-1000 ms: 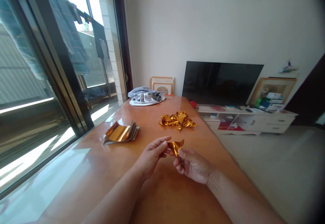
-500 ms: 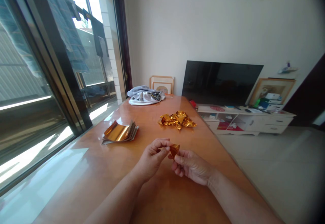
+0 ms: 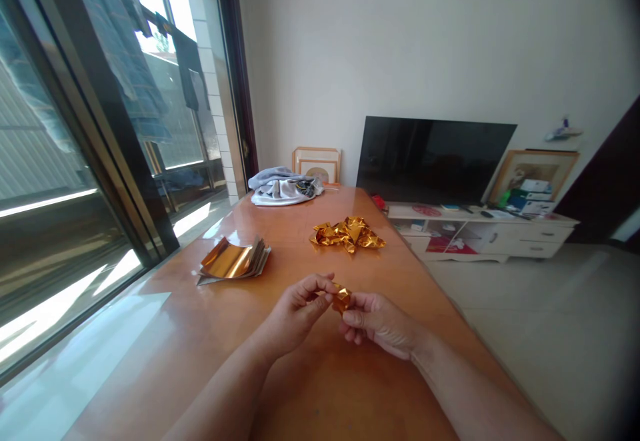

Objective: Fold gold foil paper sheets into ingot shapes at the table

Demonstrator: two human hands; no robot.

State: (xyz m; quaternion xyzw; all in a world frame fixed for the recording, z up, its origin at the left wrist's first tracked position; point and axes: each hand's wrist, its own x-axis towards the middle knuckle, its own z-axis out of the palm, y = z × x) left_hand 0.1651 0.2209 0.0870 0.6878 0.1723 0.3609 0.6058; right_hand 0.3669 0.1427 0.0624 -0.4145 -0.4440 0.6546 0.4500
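Both my hands meet above the orange wooden table (image 3: 170, 334), pinching one small folded piece of gold foil paper (image 3: 341, 296). My left hand (image 3: 295, 311) grips its left side with thumb and fingers closed. My right hand (image 3: 380, 324) pinches its right side, fingers curled. Further back on the table lies a heap of folded gold foil pieces (image 3: 349, 234). To the left sits a stack of flat gold foil sheets (image 3: 233, 262), its top sheet curling up.
A grey cloth bundle (image 3: 285, 187) lies at the table's far end. Glass sliding doors (image 3: 90, 161) run along the left. A dark TV (image 3: 435, 160) on a white low cabinet (image 3: 500, 234) stands against the back wall; tiled floor lies to the right.
The foil piece has been folded smaller between my fingers, and both hands have closed in on it. The view has dropped slightly.
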